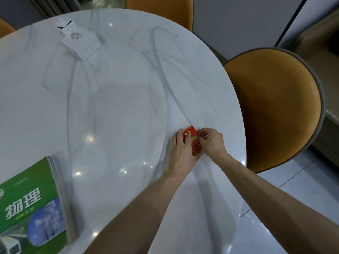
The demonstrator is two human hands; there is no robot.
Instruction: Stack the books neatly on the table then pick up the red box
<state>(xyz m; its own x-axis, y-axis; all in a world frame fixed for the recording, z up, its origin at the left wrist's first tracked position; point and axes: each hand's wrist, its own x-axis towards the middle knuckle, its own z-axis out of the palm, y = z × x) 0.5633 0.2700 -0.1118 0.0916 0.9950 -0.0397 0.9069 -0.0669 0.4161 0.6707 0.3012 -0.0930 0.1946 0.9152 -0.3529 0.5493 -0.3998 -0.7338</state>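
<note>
A small red box (194,143) with gold print is held between both hands near the right edge of the round white marble table (113,99). My left hand (181,153) wraps its left side, with fingers laid over the top face. My right hand (213,142) pinches its right edge. Whether the box rests on the table or is just above it, I cannot tell. A stack of books (34,204) with a green cover on top lies at the table's near left, edges roughly aligned.
A white carton (80,43) with an open flap stands at the far left of the table. An orange padded chair (275,107) sits close to the table's right edge, another orange chair (159,10) at the far side. Pale tiled floor shows at lower right.
</note>
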